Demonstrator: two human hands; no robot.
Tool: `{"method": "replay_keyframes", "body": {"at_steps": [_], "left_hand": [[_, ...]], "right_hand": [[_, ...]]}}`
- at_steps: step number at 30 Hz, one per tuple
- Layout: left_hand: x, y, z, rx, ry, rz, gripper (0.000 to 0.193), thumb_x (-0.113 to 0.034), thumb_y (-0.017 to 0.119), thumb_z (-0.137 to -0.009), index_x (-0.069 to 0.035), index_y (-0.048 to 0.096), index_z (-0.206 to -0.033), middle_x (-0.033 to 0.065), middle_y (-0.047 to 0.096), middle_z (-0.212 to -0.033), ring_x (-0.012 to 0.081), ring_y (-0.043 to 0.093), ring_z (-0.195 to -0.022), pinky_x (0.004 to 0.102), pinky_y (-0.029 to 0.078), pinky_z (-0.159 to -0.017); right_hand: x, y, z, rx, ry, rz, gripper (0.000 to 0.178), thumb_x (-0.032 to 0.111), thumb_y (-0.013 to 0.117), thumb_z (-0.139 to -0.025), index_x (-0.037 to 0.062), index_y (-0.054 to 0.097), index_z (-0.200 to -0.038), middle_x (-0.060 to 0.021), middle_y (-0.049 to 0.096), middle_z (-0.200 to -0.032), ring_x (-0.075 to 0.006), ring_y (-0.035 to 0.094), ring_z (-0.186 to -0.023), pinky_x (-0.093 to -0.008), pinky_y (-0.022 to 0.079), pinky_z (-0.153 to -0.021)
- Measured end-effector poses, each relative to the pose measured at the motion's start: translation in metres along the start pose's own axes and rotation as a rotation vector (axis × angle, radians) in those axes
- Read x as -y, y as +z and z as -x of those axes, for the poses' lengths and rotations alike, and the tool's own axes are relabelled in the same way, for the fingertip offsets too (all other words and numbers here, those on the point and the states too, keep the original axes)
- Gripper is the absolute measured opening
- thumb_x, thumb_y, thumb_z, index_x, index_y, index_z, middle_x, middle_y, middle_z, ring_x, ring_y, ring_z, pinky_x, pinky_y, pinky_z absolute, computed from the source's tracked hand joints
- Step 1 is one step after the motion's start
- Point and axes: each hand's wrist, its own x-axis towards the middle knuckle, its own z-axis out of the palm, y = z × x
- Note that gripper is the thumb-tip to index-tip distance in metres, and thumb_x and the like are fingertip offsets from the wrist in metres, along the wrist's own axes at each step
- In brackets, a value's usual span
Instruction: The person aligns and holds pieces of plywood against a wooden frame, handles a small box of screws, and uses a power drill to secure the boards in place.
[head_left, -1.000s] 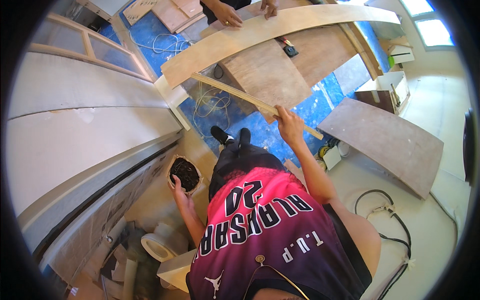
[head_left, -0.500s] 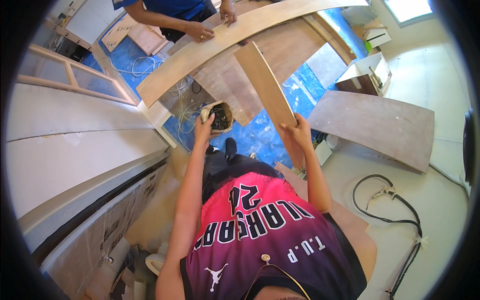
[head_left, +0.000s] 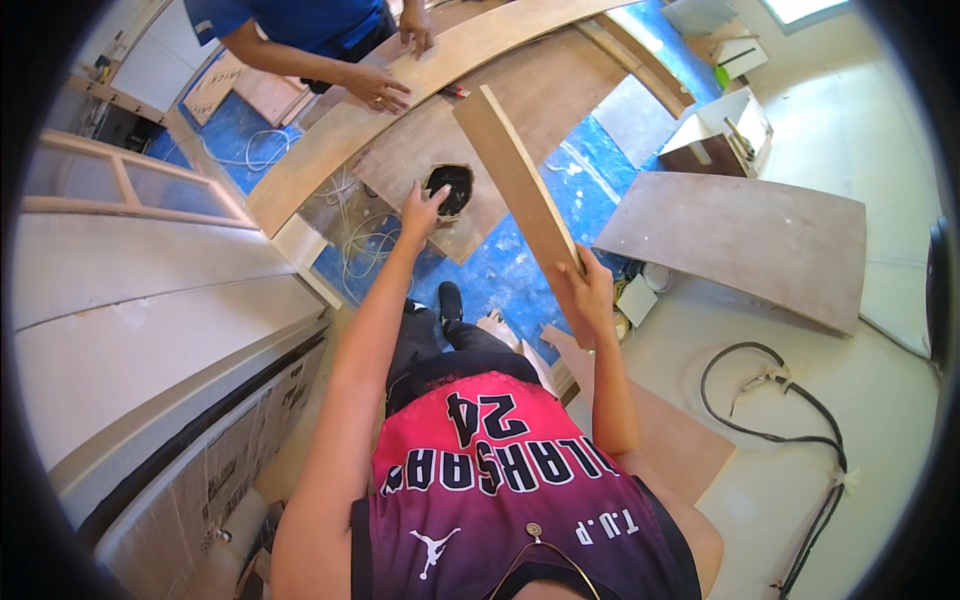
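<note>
My left hand (head_left: 426,213) grips a small tub with a pale rim (head_left: 450,167), its thumb hooked over the edge. Inside the tub is something dark and glossy (head_left: 455,186); what it is I cannot make out. My right hand (head_left: 588,292) is closed around the near end of a narrow wooden board (head_left: 518,175), which slants away toward the far left with its pale edge showing. Beyond it lies a long curved plywood strip (head_left: 440,65), with a co-worker's hands resting on it.
A brown plywood sheet (head_left: 400,165) lies under the strip, over blue floor covering (head_left: 520,250). At the right stands a grey-brown panel (head_left: 740,235); a black hose (head_left: 745,435) curls nearer. Thin white cords (head_left: 355,245) trail on the left, beside a wood-framed panel (head_left: 130,180).
My left hand has carried the tub farther forward, over the brown sheet. The board in my right hand has shifted slightly left. My view has moved a little, and the co-worker's hands have shifted along the strip.
</note>
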Motion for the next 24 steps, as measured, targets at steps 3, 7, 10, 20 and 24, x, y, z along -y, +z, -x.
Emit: {"method": "replay_keyframes", "body": {"at_steps": [3, 7, 10, 20, 24], "left_hand": [[-0.046, 0.015, 0.091, 0.078, -0.001, 0.083, 0.085, -0.031, 0.072, -0.101, -0.005, 0.026, -0.167, 0.0219, 0.05, -0.155, 0.0296, 0.054, -0.138, 0.0497, 0.052, -0.106], [-0.073, -0.004, 0.196, 0.243, -0.225, 0.558, 0.094, -0.04, 0.079, -0.095, -0.011, 0.026, -0.166, 0.0182, 0.05, -0.153, 0.0288, 0.056, -0.135, 0.0504, 0.051, -0.107], [-0.054, -0.015, 0.199, 0.042, -0.205, 0.548, 0.07, -0.036, 0.079, -0.096, -0.009, 0.045, -0.151, 0.0112, 0.059, -0.135, 0.0221, 0.064, -0.119, 0.0452, 0.057, -0.098], [0.011, -0.105, 0.223, -0.218, -0.205, 0.558, 0.046, -0.031, 0.083, -0.091, -0.009, 0.062, -0.125, 0.007, 0.064, -0.116, 0.0213, 0.069, -0.105, 0.0417, 0.059, -0.089], [0.028, -0.117, 0.212, -0.204, -0.219, 0.533, 0.083, -0.031, 0.087, -0.087, -0.008, 0.042, -0.153, 0.0107, 0.062, -0.121, 0.024, 0.069, -0.108, 0.0412, 0.059, -0.088]], "right_hand": [[0.03, 0.013, 0.01, 0.077, 0.029, 0.06, 0.042, 0.025, 0.072, -0.097, 0.0018, 0.068, -0.131, -0.0293, 0.073, -0.104, -0.0446, 0.073, -0.098, -0.0472, 0.056, -0.08], [0.07, 0.05, 0.015, 0.276, -0.189, 0.078, 0.039, 0.023, 0.068, -0.099, 0.0047, 0.065, -0.134, -0.0266, 0.074, -0.104, -0.0446, 0.073, -0.094, -0.0509, 0.057, -0.078], [0.079, 0.086, 0.032, 0.367, -0.363, 0.14, 0.035, 0.015, 0.064, -0.101, 0.005, 0.062, -0.135, -0.0246, 0.074, -0.111, -0.045, 0.072, -0.095, -0.0532, 0.058, -0.079], [0.035, 0.091, 0.005, 0.928, -0.129, 0.195, 0.028, 0.024, 0.069, -0.1, 0.0022, 0.074, -0.117, -0.0167, 0.079, -0.094, -0.033, 0.078, -0.089, -0.0407, 0.059, -0.083], [-0.061, 0.06, -0.006, 1.093, 0.082, 0.52, 0.028, 0.014, 0.069, -0.094, 0.0005, 0.072, -0.119, -0.0167, 0.079, -0.086, -0.0305, 0.078, -0.087, -0.0427, 0.059, -0.081]]}}
